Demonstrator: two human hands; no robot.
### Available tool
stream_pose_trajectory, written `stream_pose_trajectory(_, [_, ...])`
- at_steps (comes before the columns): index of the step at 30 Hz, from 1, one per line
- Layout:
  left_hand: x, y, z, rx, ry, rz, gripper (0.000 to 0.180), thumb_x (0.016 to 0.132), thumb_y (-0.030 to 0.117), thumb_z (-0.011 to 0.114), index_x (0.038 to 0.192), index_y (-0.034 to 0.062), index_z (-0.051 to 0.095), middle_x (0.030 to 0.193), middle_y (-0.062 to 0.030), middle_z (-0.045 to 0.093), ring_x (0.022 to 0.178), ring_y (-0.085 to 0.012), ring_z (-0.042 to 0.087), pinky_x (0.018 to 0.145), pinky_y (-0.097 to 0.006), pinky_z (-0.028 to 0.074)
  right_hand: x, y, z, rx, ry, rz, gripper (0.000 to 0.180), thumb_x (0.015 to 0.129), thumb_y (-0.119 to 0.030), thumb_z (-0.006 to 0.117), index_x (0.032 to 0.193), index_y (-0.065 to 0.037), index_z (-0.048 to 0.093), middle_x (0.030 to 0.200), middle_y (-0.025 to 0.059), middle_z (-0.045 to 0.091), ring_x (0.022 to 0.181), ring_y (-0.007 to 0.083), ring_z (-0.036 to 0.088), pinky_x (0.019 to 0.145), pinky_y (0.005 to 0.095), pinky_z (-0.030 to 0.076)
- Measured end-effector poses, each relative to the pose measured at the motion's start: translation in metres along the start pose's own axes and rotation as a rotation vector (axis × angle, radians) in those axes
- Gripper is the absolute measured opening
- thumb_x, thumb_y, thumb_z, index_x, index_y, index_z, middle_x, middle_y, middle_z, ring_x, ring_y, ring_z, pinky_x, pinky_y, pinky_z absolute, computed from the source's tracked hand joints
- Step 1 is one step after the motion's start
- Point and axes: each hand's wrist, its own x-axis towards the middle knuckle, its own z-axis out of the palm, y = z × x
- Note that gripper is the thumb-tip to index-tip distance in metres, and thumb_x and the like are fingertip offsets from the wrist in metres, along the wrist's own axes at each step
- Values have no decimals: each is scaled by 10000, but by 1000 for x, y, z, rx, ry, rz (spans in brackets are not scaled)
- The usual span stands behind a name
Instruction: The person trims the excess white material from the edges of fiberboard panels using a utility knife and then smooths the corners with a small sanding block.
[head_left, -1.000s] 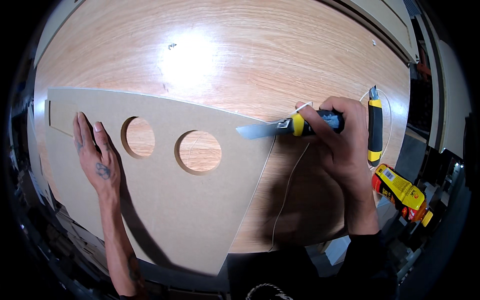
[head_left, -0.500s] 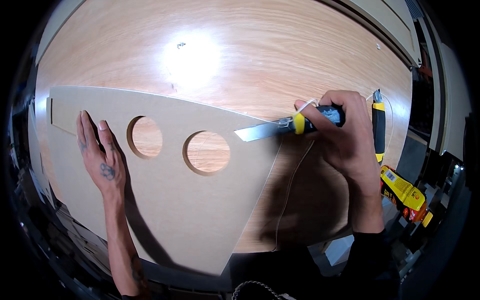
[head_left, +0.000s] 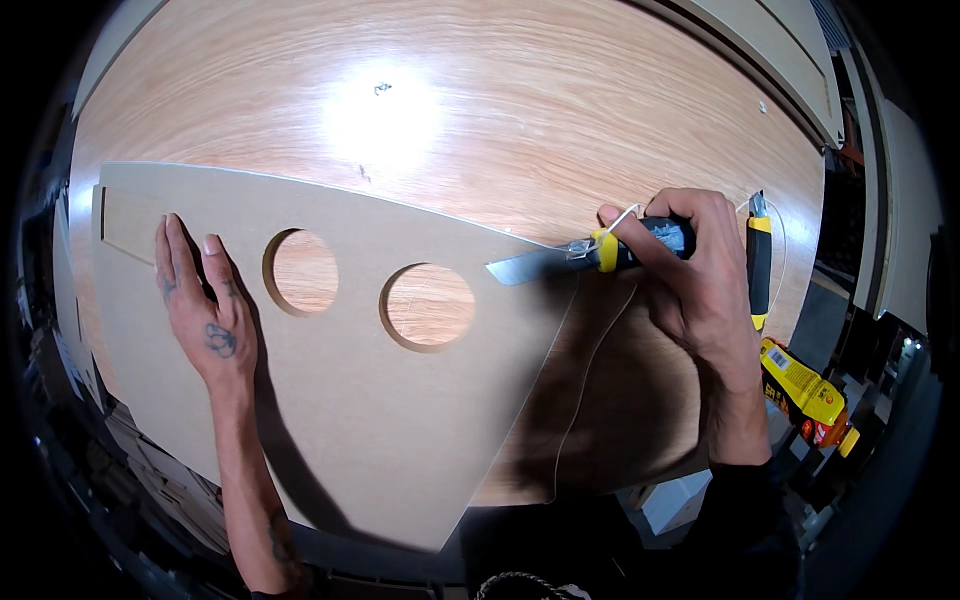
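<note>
A tan fibreboard panel [head_left: 400, 420] with two round holes lies in front of me, a narrow slot near its left end. My left hand [head_left: 207, 325] rests flat on its left part, fingers stretched out. At the right, my right hand [head_left: 710, 285] is closed round the black and yellow handle of a snap-off utility knife [head_left: 606, 250]. The blade points left, over the panel's far right corner; whether it touches cannot be made out. A thin pale strip [head_left: 622, 220] loops up by the right thumb. A similar thin strand [head_left: 575, 410] hangs below that hand.
A second black and yellow utility knife [head_left: 760, 265] lies on the wood-grain table [head_left: 560, 90] beyond the right hand. Near it is a yellow and red bottle [head_left: 812, 390]. Small scraps [head_left: 382, 89] dot the far table. A panel edge [head_left: 740, 65] borders the far right.
The view has shifted slightly. The knife blade shines less than before, its tip still over the panel's right part. My left hand keeps its place on the panel.
</note>
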Motion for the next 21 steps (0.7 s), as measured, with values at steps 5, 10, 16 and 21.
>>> stream_pose_trajectory(5, [1,-1,1,25,-1,42,499,1010,294,429,1345,-77,432,1393,-259,427,1293,-384,399,1073,-414,320,2,-2,-1,33,9,6,552,702,-22,683,1204,-243,623,948,83,516,860,282,519,762,394,400])
stream_pose_trajectory(10, [0,1,-1,21,-3,31,494,1010,287,424,1349,-73,427,1387,-262,430,1289,-389,403,1075,-421,318,14,-10,4,53,-11,-3,607,686,34,661,1220,-251,620,964,81,516,884,277,513,775,391,401])
stream_pose_trajectory(16, [0,3,-2,7,3,31,497,1000,284,441,1343,-76,430,1381,-265,432,1282,-404,403,1081,-447,305,29,-18,6,34,-27,-37,605,703,-22,695,1250,-263,608,981,85,513,896,264,505,784,394,398])
stream_pose_trajectory(21, [0,3,-4,61,3,40,483,1010,276,433,1356,-60,427,1392,-254,430,1300,-377,403,1082,-417,316,46,-24,9,39,-27,-79,512,761,-182,712,1254,-268,605,981,91,516,890,266,503,783,400,396])
